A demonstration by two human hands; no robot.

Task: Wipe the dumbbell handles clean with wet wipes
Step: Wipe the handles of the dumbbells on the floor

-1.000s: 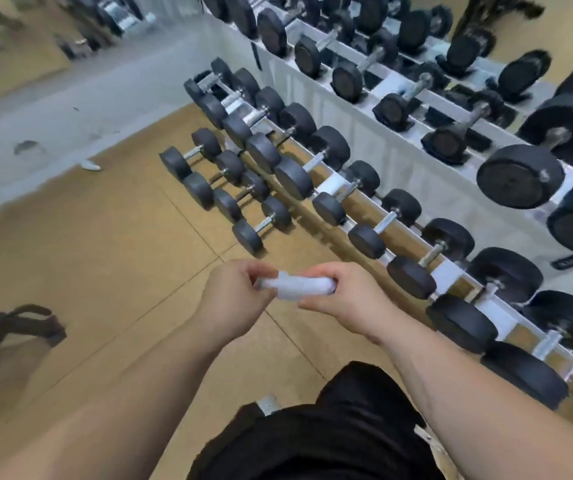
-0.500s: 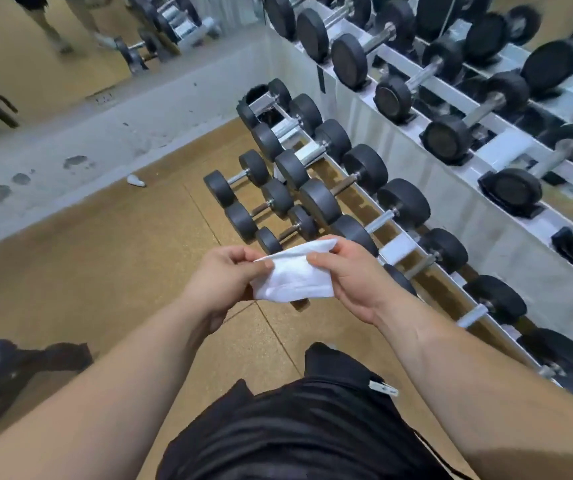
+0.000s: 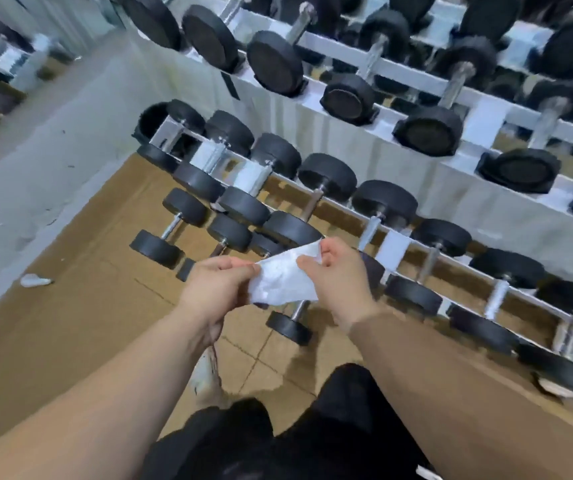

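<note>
Wet wipe (image 3: 283,282): your left hand (image 3: 215,289) and right hand (image 3: 337,275) each pinch an edge, sheet opened between them. Prep step; next, wrap it round the handle of the nearest dumbbell (image 3: 290,328).

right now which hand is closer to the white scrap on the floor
Left. The left hand is to the right of the white scrap; the right hand is farther right, beyond the wet wipe both hands pinch.

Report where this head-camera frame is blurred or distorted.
Head view: motion smear frays the upper-rack dumbbells at top right; the wet wipe, pinched between left hand and right hand, reads fairly clearly; the wide lens splays the rack rails outward.
</note>
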